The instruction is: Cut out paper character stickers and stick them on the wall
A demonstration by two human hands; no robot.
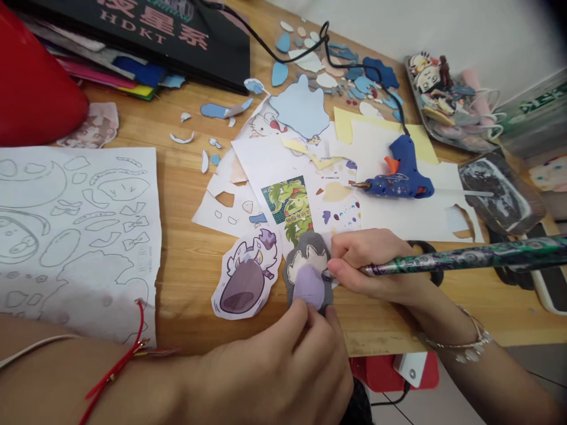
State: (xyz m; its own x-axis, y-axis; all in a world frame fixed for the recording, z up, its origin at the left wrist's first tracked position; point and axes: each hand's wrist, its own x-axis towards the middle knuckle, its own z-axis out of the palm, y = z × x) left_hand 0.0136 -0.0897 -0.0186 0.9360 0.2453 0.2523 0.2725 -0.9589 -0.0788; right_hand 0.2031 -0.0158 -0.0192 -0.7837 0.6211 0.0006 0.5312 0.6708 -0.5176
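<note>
My left hand (283,366) pinches the lower edge of a small grey felt figure (308,268) with a lilac oval and a cream face, holding it down on the wooden table (186,236). My right hand (376,265) grips a long patterned green-and-purple pen (465,258), its tip touching the figure's right side. A printed paper cut-out of a purple creature (245,277) lies just left of the figure.
A blue glue gun (398,174) with a black cord lies on white and yellow sheets behind the hands. Blue felt scraps (301,106) are scattered at the back. A sheet of outline drawings (75,224) lies left; a tray of figures (443,88) stands back right.
</note>
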